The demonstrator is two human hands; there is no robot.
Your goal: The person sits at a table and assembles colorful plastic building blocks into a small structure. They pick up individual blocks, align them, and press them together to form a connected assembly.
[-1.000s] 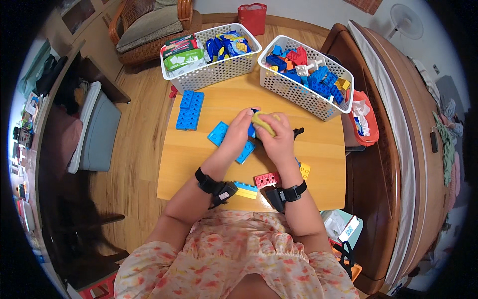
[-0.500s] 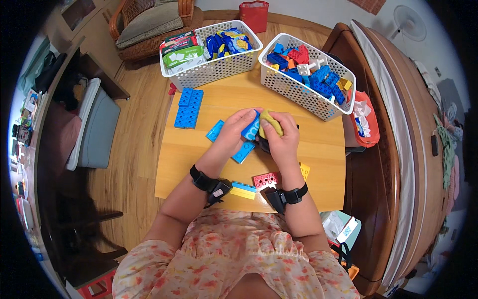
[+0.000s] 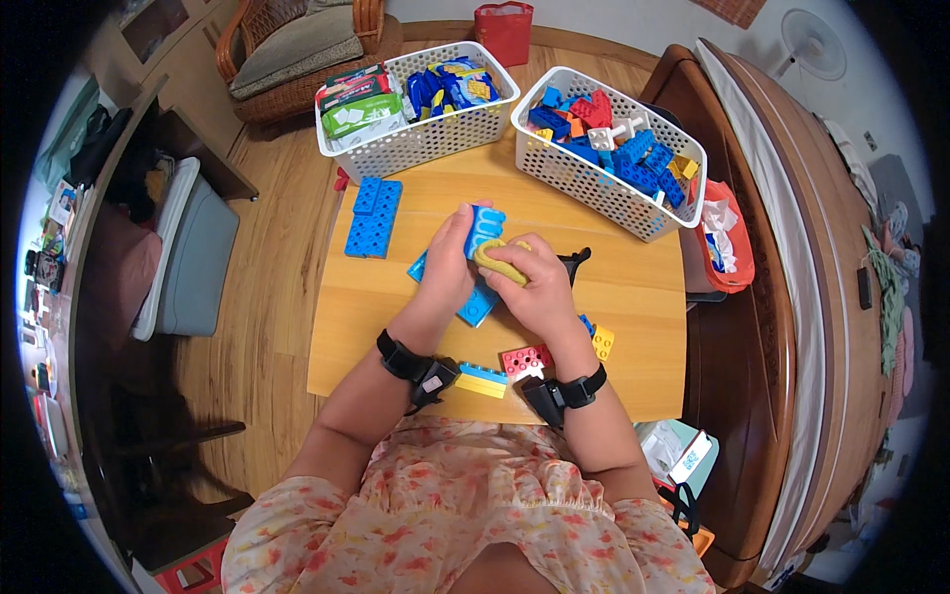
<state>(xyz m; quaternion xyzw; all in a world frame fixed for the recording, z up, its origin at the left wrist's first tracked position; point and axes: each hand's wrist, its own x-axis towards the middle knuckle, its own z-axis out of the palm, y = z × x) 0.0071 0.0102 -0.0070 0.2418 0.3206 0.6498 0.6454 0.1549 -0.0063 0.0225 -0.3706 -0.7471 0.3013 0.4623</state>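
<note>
My left hand [image 3: 450, 259] is closed on a blue toy building block [image 3: 485, 224] with pale printed markings, held above the table. Folded in my right hand [image 3: 542, 285] is a yellow cloth [image 3: 501, 259], pressed against the block's lower side. Beneath my hands lies a light-blue studded plate [image 3: 477, 306], partly covered by my left hand. A black object [image 3: 576, 261] sits just beyond my right hand, mostly hidden. Closer to me are a red studded brick [image 3: 522, 361], a yellow strip brick [image 3: 481, 386] and a yellow brick [image 3: 603, 343] beside my right wrist.
A blue studded plate [image 3: 373, 220] lies at the table's left. Along the far edge stand a white basket [image 3: 426, 137] of packages and another white basket [image 3: 594, 188] full of colourful bricks. An orange-red bag [image 3: 737, 272] hangs past the right edge of the wooden table [image 3: 361, 327].
Both hands have shifted slightly left, with the block turned more upright. The yellow cloth has moved from beside the block to its lower side, uncovering more of the black object.
</note>
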